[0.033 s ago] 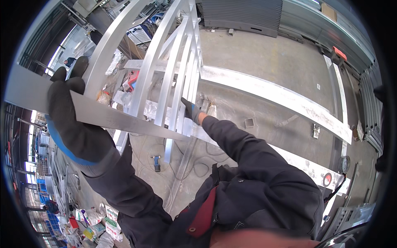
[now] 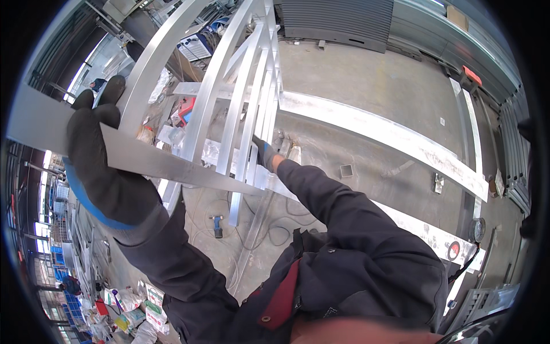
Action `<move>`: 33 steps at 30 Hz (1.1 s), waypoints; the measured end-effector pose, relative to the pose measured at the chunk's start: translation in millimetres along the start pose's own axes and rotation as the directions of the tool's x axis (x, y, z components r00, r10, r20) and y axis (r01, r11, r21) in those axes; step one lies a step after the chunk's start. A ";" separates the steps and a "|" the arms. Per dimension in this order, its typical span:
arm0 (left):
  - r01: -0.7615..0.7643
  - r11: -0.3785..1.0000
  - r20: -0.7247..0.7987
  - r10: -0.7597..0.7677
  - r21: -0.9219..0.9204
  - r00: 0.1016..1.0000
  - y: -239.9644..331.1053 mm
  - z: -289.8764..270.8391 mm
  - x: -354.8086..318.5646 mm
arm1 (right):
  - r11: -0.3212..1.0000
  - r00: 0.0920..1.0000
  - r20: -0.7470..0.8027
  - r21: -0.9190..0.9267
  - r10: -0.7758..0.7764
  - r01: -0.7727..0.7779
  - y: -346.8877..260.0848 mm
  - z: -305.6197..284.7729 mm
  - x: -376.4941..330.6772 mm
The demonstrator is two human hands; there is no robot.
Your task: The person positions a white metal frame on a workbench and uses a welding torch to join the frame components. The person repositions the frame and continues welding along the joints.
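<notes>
High above the workshop floor [image 2: 366, 86], my left hand [image 2: 106, 166] has its gloved fingers [image 2: 94, 109] wrapped tight over a flat metal bar [image 2: 172, 166] of the ladder-like frame [image 2: 240, 97], which I judge stiff, light, slick and sharp-edged, best gripped on its flats. My right hand [image 2: 264, 153] reaches a lower rung, probably closed on it, though I cannot tell.

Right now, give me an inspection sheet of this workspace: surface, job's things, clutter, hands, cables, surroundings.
Surface: grey concrete floor, scuffed.
Job's things: silver metal frame of parallel bars; flat metal strip across it.
Clutter: small blue-handled tool on the floor; bags at lower left.
Hands: left hand, black glove, grips the strip; right hand, gloved, reaches among the bars.
Cables: thin hoses looped on the floor.
Surroundings: long metal beam; corrugated wall.
</notes>
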State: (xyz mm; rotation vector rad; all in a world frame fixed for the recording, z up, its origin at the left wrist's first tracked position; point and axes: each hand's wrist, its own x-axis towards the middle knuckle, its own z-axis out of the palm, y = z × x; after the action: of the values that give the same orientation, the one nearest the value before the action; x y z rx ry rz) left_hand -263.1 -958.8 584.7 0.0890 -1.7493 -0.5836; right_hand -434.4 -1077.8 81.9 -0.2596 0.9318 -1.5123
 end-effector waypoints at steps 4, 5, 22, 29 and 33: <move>-0.023 1.000 -0.032 0.023 0.002 0.999 18.5 -21.3 2.7 | 0.925 0.960 0.035 -0.263 -0.276 0.276 -8.3 22.7 -32.1; -0.005 1.000 -0.047 0.004 -0.024 0.999 22.1 -25.6 -0.2 | 0.969 0.981 -0.060 -0.178 -0.185 0.172 -9.3 24.8 -52.4; 0.334 0.725 -0.064 -0.461 -0.603 0.885 -105.3 4.2 -53.8 | 0.859 0.451 -0.765 -0.254 -0.460 0.444 -155.4 -194.4 -396.2; 0.496 0.484 -0.010 -0.723 -0.721 0.691 -219.0 110.7 -185.5 | 0.883 0.318 -0.830 -0.387 -0.459 0.265 -133.0 -285.1 -495.4; 0.536 0.259 0.069 -0.854 -0.803 0.515 -224.4 155.5 -258.3 | 0.907 0.327 -0.846 -0.389 -0.421 0.161 -104.9 -334.2 -520.6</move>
State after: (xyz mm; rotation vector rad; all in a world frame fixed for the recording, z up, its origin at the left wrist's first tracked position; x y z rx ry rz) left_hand -393.7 -1008.5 235.7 0.4189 -0.8256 -1.8448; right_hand -627.3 -482.2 123.2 0.3598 2.0957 -1.8931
